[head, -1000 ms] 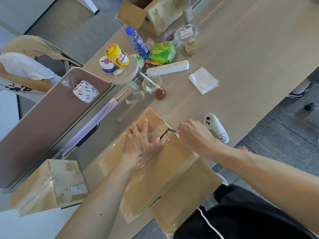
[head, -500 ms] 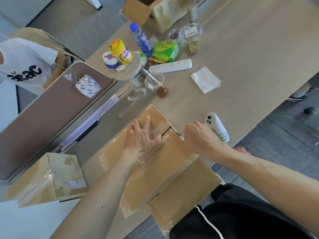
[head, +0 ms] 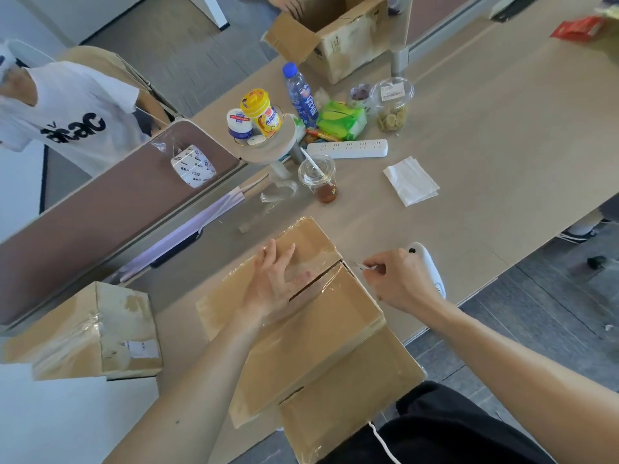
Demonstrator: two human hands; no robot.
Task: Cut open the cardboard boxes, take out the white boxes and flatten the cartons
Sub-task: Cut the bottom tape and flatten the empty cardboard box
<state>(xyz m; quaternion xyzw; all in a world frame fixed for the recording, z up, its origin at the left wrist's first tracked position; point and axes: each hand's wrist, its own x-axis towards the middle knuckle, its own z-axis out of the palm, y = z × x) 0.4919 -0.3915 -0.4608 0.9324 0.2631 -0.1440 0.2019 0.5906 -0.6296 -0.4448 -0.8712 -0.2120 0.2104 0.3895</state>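
A taped brown cardboard box (head: 311,333) lies on the table in front of me, its top seam slit open along the far half. My left hand (head: 273,281) lies flat on the top flap beside the slit, fingers spread. My right hand (head: 398,279) is just off the box's right corner and pinches a small thin blade (head: 360,265) whose tip points at the end of the seam. Another sealed cardboard box (head: 90,329) stands at the left. An opened carton (head: 331,38) sits at the far end of the table. No white boxes show.
A white controller (head: 430,266) lies behind my right hand near the table edge. Beyond the box stand a plastic cup (head: 318,177), a power strip (head: 348,149), a napkin (head: 410,180), a water bottle (head: 299,93) and snack jars. A brown desk divider (head: 100,209) runs along the left.
My right hand has drawn the blade rightward out of the seam to the box's corner. The slit along the top stands wider. My left hand has stayed on the flap.
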